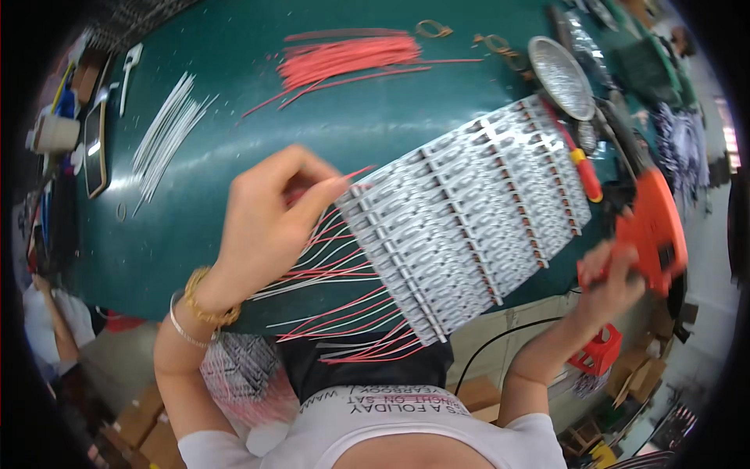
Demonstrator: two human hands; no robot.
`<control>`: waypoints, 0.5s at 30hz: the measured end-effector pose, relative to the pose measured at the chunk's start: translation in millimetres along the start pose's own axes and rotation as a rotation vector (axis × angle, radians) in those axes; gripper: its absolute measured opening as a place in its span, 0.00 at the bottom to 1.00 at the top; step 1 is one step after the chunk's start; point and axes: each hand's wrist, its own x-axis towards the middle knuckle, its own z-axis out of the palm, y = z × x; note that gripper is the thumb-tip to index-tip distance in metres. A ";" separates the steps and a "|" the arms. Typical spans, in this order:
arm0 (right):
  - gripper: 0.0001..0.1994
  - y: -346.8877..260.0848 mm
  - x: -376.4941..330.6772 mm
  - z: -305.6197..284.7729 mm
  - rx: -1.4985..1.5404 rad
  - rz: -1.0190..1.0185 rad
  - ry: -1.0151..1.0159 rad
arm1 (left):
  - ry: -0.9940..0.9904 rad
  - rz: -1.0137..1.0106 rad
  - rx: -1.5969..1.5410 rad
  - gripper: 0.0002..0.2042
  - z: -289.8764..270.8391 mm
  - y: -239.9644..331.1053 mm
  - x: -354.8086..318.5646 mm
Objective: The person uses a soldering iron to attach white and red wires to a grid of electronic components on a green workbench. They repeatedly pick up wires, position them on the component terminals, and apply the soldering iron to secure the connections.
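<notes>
Pinching a thin red wire (337, 181) against the near-left corner of a pale grey panel of strip boards (469, 227), the person's left hand (269, 223) bends at the wrist over the green table (234, 94), fingers closed together on the wire's end, gold and silver bangles riding at the wrist. The right hand (613, 285) sits at the panel's right edge, wrapped tight around the handle of an orange soldering gun (652, 227) whose dark tip points far and left across the boards. The panel lies slanted from the near centre toward the far right, with red and white leads (344, 313) fanning out of its near-left edge and over the table's near rim. The likely trouble, judging from this pose: the pinched wire could slip off its pad before the tip reaches it, since only fingertip pressure holds it; the fingers lie close to the joint and could be burned; and the loose leads hanging past the rim could snag a sleeve and drag the panel askew. Spare red wires (348, 56) and white wires (164, 133) lie far left, a round metal dish (561, 76) and a red-handled tool (582, 168) far right.
</notes>
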 end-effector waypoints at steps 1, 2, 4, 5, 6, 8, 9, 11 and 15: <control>0.22 -6.0 -19.3 -2.2 0.059 -0.043 -0.051 | -0.048 -0.021 0.007 0.03 5.2 0.6 6.8; 0.25 -4.7 -38.4 -3.2 0.141 -0.005 -0.113 | -0.085 -0.039 0.016 0.04 6.5 -0.1 10.9; 0.33 -5.2 -71.2 0.8 0.287 0.070 -0.201 | -0.059 0.087 0.167 0.04 11.7 -12.2 15.3; 0.37 -10.7 -91.1 10.5 0.276 0.178 -0.141 | -0.066 0.161 0.226 0.04 17.8 -17.4 18.3; 0.41 -15.9 -108.1 18.1 0.273 0.275 -0.086 | -0.059 0.205 0.280 0.04 22.2 -19.7 19.4; 0.46 -19.6 -120.8 23.7 0.193 0.321 -0.105 | -0.052 0.292 0.387 0.05 29.1 -22.7 20.9; 0.46 -19.6 -125.0 24.3 0.141 0.319 -0.146 | -0.036 0.292 0.366 0.05 30.5 -23.5 20.0; 0.45 -20.6 -130.7 26.4 0.072 0.326 -0.218 | -0.006 0.298 0.324 0.06 32.3 -24.7 18.8; 0.44 -13.4 -136.8 24.4 -0.010 0.366 -0.283 | 0.021 0.394 0.400 0.06 39.7 -30.9 21.0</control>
